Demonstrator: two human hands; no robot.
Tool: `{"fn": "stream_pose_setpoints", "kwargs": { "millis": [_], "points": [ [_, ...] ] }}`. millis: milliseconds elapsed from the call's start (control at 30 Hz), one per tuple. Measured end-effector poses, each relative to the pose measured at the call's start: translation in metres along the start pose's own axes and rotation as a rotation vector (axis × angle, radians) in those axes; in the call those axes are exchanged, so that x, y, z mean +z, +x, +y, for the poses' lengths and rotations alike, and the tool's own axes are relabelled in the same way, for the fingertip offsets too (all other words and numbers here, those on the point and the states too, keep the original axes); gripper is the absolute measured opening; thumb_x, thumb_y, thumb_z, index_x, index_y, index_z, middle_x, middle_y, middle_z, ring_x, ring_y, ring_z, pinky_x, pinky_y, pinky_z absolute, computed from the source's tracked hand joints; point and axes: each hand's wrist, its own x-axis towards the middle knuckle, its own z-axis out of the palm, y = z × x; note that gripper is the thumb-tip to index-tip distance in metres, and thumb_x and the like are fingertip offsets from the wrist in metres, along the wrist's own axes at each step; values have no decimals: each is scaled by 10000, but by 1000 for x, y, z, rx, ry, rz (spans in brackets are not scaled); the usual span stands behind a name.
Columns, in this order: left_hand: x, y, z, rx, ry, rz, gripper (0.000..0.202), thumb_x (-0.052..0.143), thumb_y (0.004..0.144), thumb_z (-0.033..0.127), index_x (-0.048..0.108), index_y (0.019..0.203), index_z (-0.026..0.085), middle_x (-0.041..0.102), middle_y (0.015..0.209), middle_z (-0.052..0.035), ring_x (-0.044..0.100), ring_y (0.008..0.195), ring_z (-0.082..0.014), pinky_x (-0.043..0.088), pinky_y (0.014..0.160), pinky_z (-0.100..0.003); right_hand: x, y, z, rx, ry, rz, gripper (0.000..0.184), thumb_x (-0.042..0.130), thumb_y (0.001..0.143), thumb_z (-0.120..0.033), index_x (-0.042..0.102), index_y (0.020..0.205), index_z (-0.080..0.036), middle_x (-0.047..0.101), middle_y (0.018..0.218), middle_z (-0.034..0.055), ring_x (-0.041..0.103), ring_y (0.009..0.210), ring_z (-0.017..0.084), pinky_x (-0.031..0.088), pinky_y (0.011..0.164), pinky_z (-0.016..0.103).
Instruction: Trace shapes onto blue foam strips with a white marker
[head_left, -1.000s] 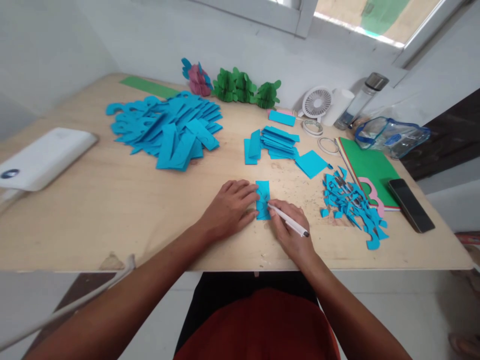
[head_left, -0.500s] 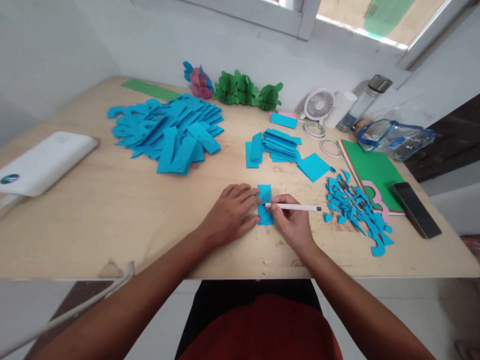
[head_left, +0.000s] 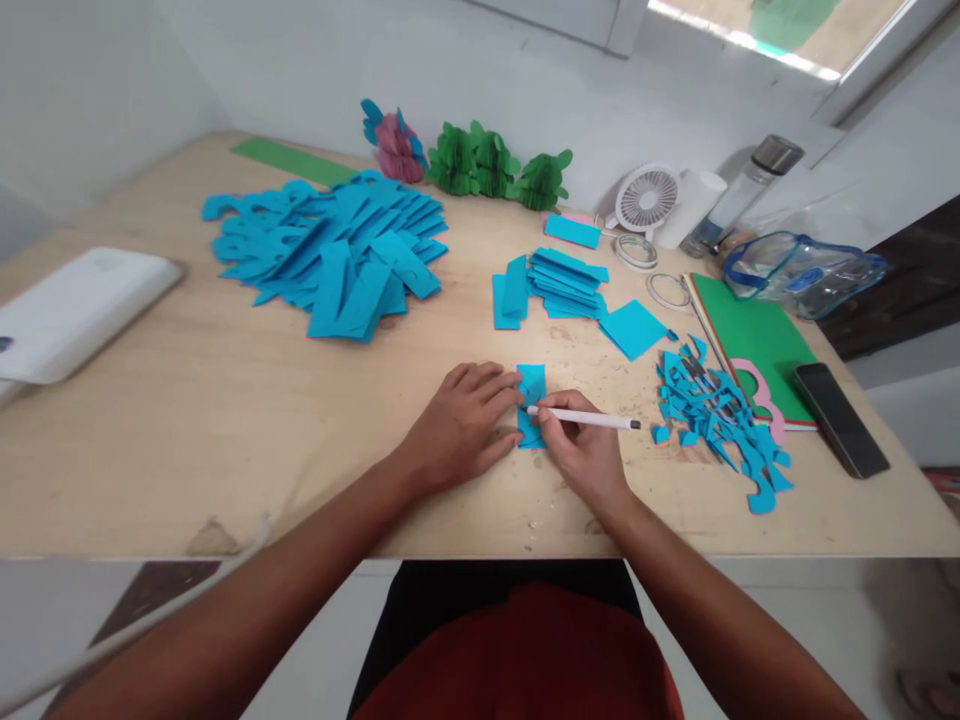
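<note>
A small blue paper rectangle (head_left: 532,380) lies upright in front of me on the wooden table, with dark curved lines drawn on it. My left hand (head_left: 466,420) rests flat to its left, fingers apart, the fingertips on the paper's left edge. Between the fingers of my right hand (head_left: 589,450) is a white pen (head_left: 592,416), its tip on the paper and its dark end pointing right. Behind the paper sits a stack of folded blue paper pieces (head_left: 566,283), with a blue square (head_left: 632,329) beside it.
A large heap of blue cut-outs (head_left: 337,250) covers the left back. Blue scraps (head_left: 705,400) lie at right, near a green book (head_left: 757,340) and a phone (head_left: 840,418). Along the wall stand green paper figures (head_left: 476,160), a small fan (head_left: 646,198) and a bottle (head_left: 742,195).
The camera view has shifted slightly. My right hand keeps the pen tip on the paper, and more drawn line shows near the tip. My left hand stays in place.
</note>
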Motion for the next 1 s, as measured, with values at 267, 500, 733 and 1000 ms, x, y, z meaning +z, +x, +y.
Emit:
{"fn": "stream_pose_setpoints", "kwargs": {
  "millis": [267,500,733,1000],
  "points": [
    [0,0,0,1,-4,-5,275,538,867,291,633,1101,181,633,1305,-131,521,1242,-322,409,1056,-545,1,0,-1,-8,-21,-6,119,567,865,-320,615,824,-219,643,741,6,525,590,123,429,572,264],
    [-1,0,1,8,18,-1,310,543,870,318,629,1129,172,636,1301,-138,523,1228,-335,415,1042,-546,0,0,0,-33,-72,-9,112,556,877,-312,616,843,-224,665,761,13,562,635,137,458,587,262],
    [-1,0,1,6,15,8,306,528,876,324,631,1121,172,637,1297,-146,523,1227,-339,418,1036,-555,0,0,-3,-70,-132,1,99,548,881,-291,616,848,-226,676,775,19,574,652,141,458,572,251],
    [0,0,0,4,19,1,304,530,875,325,626,1126,183,629,1319,-134,519,1235,-333,411,1050,-545,0,-1,-3,-86,-164,13,100,547,885,-283,625,857,-227,680,784,23,580,651,143,464,575,255]
  ]
}}
